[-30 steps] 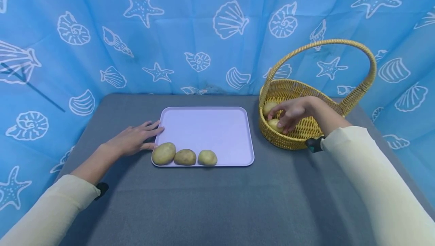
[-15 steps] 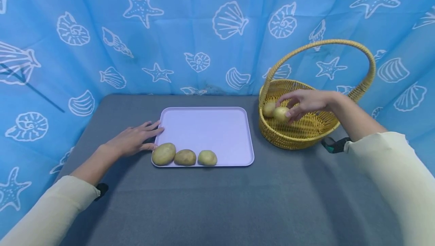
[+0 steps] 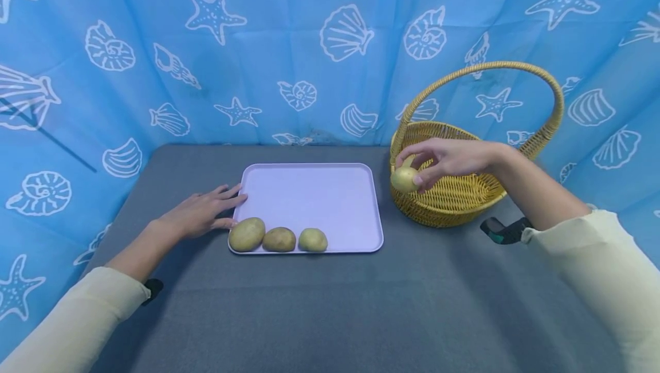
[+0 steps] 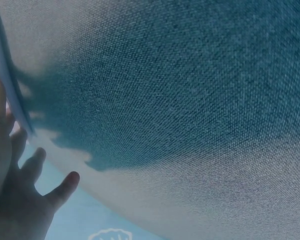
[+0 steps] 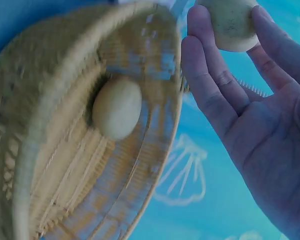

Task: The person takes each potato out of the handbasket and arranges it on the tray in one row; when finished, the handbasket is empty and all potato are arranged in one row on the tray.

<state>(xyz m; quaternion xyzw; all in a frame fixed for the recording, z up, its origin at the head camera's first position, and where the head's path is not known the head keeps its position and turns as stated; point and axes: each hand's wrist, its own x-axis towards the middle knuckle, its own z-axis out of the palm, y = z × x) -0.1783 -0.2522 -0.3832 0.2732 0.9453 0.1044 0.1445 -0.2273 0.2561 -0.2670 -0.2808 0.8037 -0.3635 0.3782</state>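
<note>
My right hand (image 3: 451, 158) pinches a small pale potato (image 3: 404, 180) between thumb and fingertips over the left rim of the wicker basket (image 3: 438, 211). Inside the basket, another potato (image 5: 117, 108) shows in the right wrist view. My left hand (image 3: 201, 212) rests with fingers spread at the left edge of a lilac tray (image 3: 314, 201). Along the tray's near edge, from its left corner, lie a large potato (image 3: 247, 234), a browner potato (image 3: 279, 239) and a small potato (image 3: 313, 240). The left wrist view mostly shows grey cloth and the left fingers (image 4: 62, 190).
The basket's tall arched handle (image 3: 479, 66) rises above the right hand. A grey cloth (image 3: 319, 310) covers the table. Behind it hangs a blue curtain (image 3: 289, 35) with white shell and starfish prints.
My right hand has lifted a potato off the basket's inside and carried it left to above the rim. The left hand and the potatoes on the tray have stayed put.
</note>
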